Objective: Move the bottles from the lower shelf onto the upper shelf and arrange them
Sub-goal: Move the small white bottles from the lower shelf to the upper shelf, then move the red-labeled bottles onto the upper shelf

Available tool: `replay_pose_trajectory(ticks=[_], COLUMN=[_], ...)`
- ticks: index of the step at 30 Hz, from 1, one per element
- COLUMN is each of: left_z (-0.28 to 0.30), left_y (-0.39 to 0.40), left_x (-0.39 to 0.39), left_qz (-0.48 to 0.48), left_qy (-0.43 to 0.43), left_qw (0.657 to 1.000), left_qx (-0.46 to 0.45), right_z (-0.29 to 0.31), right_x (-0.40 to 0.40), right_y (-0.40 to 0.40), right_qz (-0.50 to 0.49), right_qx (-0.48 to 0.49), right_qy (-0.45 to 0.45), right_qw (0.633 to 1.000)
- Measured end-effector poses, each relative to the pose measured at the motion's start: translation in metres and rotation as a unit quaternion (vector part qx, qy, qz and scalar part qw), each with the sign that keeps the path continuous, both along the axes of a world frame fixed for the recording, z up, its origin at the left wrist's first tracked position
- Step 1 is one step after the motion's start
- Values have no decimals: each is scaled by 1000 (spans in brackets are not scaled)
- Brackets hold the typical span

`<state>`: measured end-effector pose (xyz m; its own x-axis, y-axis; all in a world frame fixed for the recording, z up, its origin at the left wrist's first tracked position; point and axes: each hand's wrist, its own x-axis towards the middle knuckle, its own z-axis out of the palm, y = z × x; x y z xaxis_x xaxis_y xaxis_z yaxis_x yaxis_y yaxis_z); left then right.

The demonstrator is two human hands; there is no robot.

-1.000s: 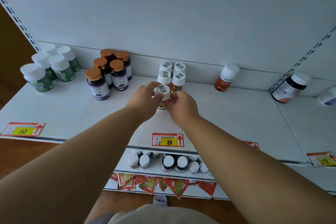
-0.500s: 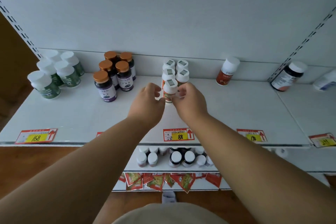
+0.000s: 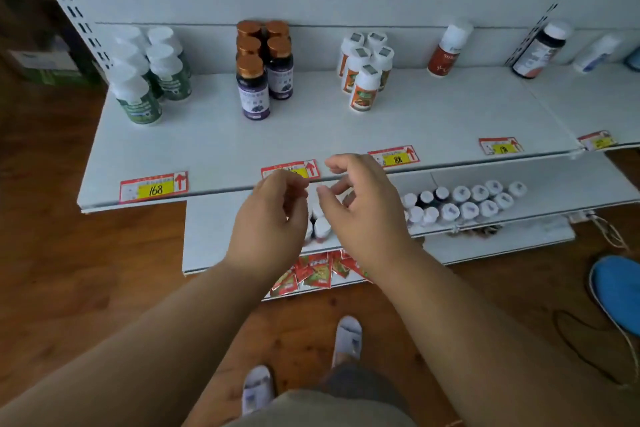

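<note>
My left hand (image 3: 268,222) and my right hand (image 3: 363,215) hang side by side in front of the upper shelf (image 3: 311,135), just below its front edge and over the lower shelf (image 3: 221,236); the fingers of both are loosely curled and apart, holding nothing. On the upper shelf stand a group of green-labelled bottles with white caps (image 3: 149,76) at the left, dark purple bottles with copper caps (image 3: 263,69) beside them, and a cluster of five small orange-labelled bottles with white caps (image 3: 365,69) towards the middle, the front one (image 3: 364,88) standing alone ahead of the two pairs behind it. Further right, a single red-labelled bottle (image 3: 446,52) leans against the back panel, and a dark bottle with a white cap (image 3: 538,48) stands past the upright. On the lower shelf, two rows of white-capped bottles (image 3: 464,201) run to the right of my hands, with a few dark ones among them, and a couple more bottles (image 3: 320,225) show between my hands. Red and yellow price tags (image 3: 154,186) sit along the upper shelf's front edge. Red packets (image 3: 318,272) hang below the lower shelf, and my feet in pale slippers (image 3: 348,336) stand on the wooden floor (image 3: 86,270).
</note>
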<state>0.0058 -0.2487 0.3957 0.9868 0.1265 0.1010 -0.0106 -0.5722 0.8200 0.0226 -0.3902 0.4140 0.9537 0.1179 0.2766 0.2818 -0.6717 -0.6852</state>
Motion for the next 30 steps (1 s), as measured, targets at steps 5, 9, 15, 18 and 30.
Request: replay_pose_trajectory(ticks=[5, 9, 15, 18, 30], left_z=[-32, -92, -218, -270, -400], left_y=[16, 17, 4, -1, -7], left_x=[-24, -29, -22, -12, 71], left_qz=[-22, -5, 14, 22, 56], left_qy=[42, 79, 161, 181, 219], left_qw=[999, 997, 987, 983, 972], left_qx=[3, 2, 1, -6, -69], right_z=[-14, -80, -213, -270, -415], right_x=[-26, -34, -25, -9, 56], right_y=[9, 7, 1, -1, 5], right_qz=[3, 19, -13, -19, -25], right_qx=[-2, -11, -22, -41, -92], right_qy=[3, 49, 125, 138, 272], right_qw=[1000, 999, 992, 989, 958])
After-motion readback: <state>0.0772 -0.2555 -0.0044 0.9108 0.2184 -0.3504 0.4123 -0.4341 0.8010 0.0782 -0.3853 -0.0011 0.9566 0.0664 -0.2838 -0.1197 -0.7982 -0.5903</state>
